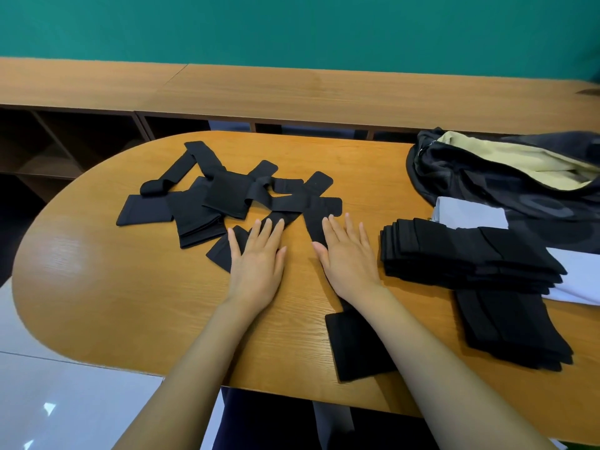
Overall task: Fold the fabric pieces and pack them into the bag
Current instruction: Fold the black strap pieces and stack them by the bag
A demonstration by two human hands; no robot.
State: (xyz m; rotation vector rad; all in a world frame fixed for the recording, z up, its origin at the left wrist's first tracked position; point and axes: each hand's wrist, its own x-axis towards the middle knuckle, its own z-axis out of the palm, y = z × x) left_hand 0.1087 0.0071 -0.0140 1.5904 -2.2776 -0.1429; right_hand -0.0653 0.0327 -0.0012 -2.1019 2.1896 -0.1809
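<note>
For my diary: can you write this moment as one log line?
left hand: flat on black strip | right hand: flat on long strip | bag: open | folded stacks: beside it

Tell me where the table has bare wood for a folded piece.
Bare: the rounded table end left of the left hand, nearer than the loose pieces; also the strip between that hand and the right hand. Crowded: the right side, with folded stacks and bag.

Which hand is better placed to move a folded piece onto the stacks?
Probably the right. The right hand lies flat on a long black strip, next to the folded stacks; the left hand rests flat by the unfolded pile, farther away.
</note>
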